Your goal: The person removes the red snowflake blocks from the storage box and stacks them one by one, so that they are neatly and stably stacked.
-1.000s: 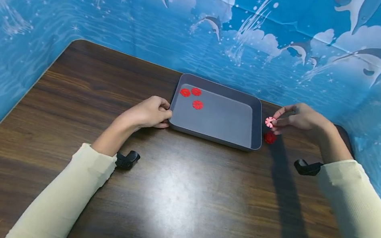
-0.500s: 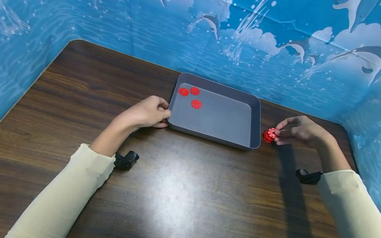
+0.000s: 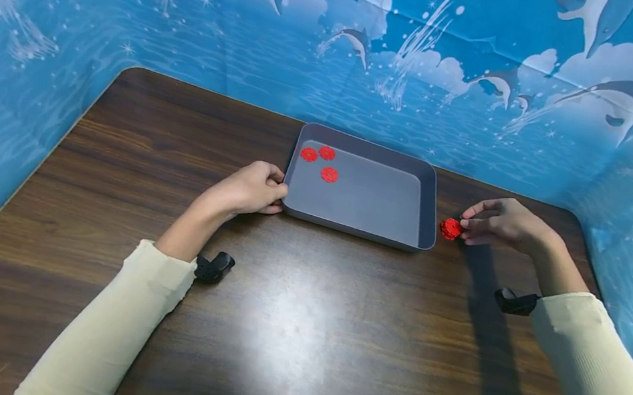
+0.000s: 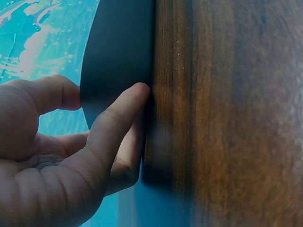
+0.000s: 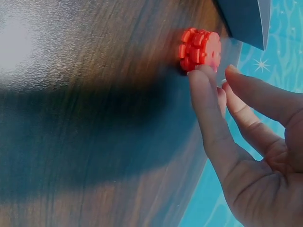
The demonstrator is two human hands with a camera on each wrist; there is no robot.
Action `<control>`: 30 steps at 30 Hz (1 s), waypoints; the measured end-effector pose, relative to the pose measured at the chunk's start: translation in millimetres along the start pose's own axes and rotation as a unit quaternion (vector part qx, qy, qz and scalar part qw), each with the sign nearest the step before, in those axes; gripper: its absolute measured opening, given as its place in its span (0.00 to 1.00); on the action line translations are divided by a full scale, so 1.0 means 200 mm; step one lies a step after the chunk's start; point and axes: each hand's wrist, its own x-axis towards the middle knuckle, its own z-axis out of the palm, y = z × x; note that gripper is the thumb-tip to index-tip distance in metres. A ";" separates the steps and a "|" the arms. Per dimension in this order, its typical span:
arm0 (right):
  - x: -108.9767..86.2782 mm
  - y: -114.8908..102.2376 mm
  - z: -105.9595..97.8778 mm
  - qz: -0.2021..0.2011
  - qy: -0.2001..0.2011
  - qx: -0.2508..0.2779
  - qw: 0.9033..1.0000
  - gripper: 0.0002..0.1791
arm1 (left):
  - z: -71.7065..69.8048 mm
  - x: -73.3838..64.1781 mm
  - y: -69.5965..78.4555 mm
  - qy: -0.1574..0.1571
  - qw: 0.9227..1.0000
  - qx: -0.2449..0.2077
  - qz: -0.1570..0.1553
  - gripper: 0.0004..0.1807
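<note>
A dark grey baking pan (image 3: 362, 197) sits at the far side of the wooden table. Three red notched plastic discs (image 3: 329, 174) lie in its left part. My left hand (image 3: 251, 188) grips the pan's near left corner; in the left wrist view its fingers lie along the outer wall (image 4: 118, 52) and at the rim. Just right of the pan stands a small stack of red notched discs (image 5: 200, 49). My right hand (image 3: 503, 225) is beside this stack, fingertips right at its edge, with the thumb apart from it and no disc between the fingers.
Blue cloth (image 3: 252, 47) printed with dolphins hangs behind the table (image 3: 180, 131) and along both sides. A black wrist device (image 3: 214, 267) juts out from the left sleeve, another (image 3: 516, 302) from the right. A bright glare spot lies on the near tabletop.
My right hand has lowered a pinkish-looking disc onto the red stack beside the pan and let go, drawing slightly right. My left hand and the pan have stayed in place.
</note>
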 end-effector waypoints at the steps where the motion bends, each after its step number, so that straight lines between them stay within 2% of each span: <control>1: 0.00 0.00 0.00 -0.001 0.002 -0.004 1.000 0.18 | 0.00 0.00 0.00 0.000 1.000 -0.001 -0.001 0.33; 7: 0.00 -0.06 -0.01 -0.013 0.014 -0.050 0.999 0.17 | 0.01 0.01 -0.01 -0.001 1.000 -0.002 -0.001 0.34; 11: -0.01 -0.14 0.00 -0.016 0.026 -0.074 0.997 0.19 | 0.00 0.00 -0.01 0.002 1.000 -0.001 -0.002 0.34; 15: -0.01 -0.24 0.01 -0.028 0.030 -0.087 0.995 0.18 | 0.00 0.01 0.00 0.003 1.000 0.001 -0.003 0.33; 22: 0.00 -0.44 0.02 -0.049 0.037 -0.189 0.980 0.19 | 0.01 0.00 -0.01 -0.001 1.000 0.001 0.000 0.33; 27: 0.03 -0.57 0.07 -0.067 0.033 -0.195 0.978 0.17 | 0.00 0.00 0.00 0.000 1.000 0.002 0.000 0.34; 30: 0.04 -0.64 0.13 -0.077 0.030 -0.181 0.980 0.16 | 0.00 0.00 0.00 0.002 1.000 0.003 0.001 0.33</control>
